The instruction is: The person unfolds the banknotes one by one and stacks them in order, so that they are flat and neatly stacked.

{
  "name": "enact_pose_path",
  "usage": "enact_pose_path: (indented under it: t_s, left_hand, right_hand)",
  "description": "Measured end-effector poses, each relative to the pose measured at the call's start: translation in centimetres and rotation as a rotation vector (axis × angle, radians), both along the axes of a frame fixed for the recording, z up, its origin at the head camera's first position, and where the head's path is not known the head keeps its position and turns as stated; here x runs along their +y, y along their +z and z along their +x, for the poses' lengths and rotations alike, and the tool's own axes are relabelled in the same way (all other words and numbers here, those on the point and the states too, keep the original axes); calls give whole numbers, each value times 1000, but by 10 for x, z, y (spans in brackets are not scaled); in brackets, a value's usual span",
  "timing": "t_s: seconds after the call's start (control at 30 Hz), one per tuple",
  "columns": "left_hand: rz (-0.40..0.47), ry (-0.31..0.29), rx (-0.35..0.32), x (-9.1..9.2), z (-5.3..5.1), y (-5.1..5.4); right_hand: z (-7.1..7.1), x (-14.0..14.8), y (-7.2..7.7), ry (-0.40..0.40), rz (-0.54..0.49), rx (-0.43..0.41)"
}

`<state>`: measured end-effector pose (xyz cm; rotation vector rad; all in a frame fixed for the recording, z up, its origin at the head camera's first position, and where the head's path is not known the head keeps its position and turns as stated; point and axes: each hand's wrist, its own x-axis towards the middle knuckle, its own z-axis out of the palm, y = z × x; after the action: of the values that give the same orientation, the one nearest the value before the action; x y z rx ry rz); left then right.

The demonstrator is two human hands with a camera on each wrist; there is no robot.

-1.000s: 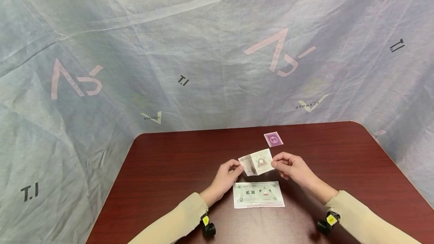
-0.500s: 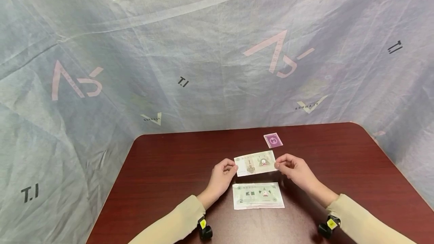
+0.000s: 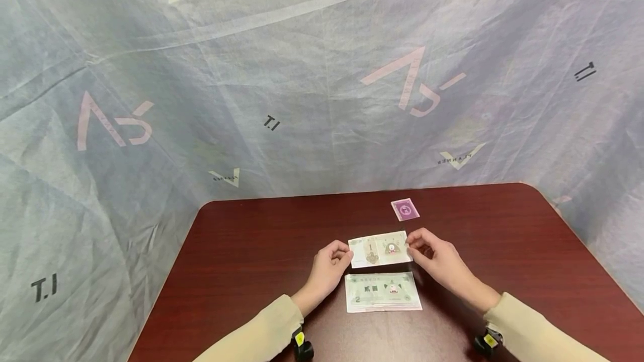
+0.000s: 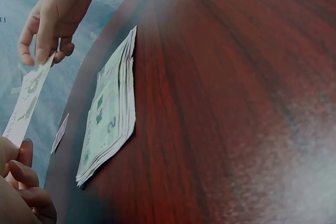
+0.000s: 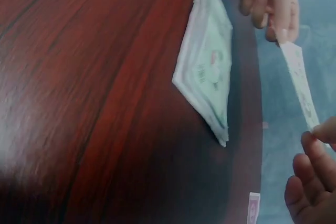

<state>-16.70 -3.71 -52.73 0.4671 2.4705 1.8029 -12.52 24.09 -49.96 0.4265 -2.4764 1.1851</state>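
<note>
A pale olive banknote (image 3: 378, 251) marked 1 is stretched out flat between the two hands. My left hand (image 3: 326, 270) pinches its left end between thumb and fingers. At the right end, my right hand (image 3: 445, 258) pinches the edge, as the right wrist view shows the thumb and forefinger meeting on the banknote (image 5: 298, 80). Just nearer to me lies a stack of banknotes (image 3: 383, 292), a green one marked 2 on top. Both wrist views show the held banknote apart from this stack, whose layered edges (image 4: 127, 90) are visible from the side.
A small purple note (image 3: 405, 209), seemingly folded, lies toward the back of the dark red wooden table (image 3: 261, 239). Grey printed cloth (image 3: 322, 71) hangs behind and on both sides. Black wrist cameras (image 3: 303, 348) sit under the sleeves.
The held banknote was folded across its middle and has been opened out flat between the hands. It has since come slightly lower in view, toward the stack.
</note>
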Motion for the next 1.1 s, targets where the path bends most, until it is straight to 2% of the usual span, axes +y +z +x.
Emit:
enact_pose_path:
  t_s: [0.1, 0.33, 0.57, 0.63, 0.87, 1.1]
  left_hand:
    - [-12, -2, 11, -1, 2, -1]
    - [-38, -31, 38, -6, 5, -4]
    - [-85, -67, 48, -14, 13, -1]
    - [-109, -78, 73, -16, 16, 0]
    - [-225, -130, 228, -20, 23, 1]
    - [-332, -159, 270, -23, 28, -8]
  right_hand:
    - [1, 0, -1, 19, 53, 52]
    - [6, -1, -3, 15, 71, 2]
    - [12, -4, -9, 29, 75, 18]
    - [15, -5, -11, 40, 80, 31]
    - [23, -6, -18, 86, 107, 70]
    - [29, -6, -31, 158, 152, 148]
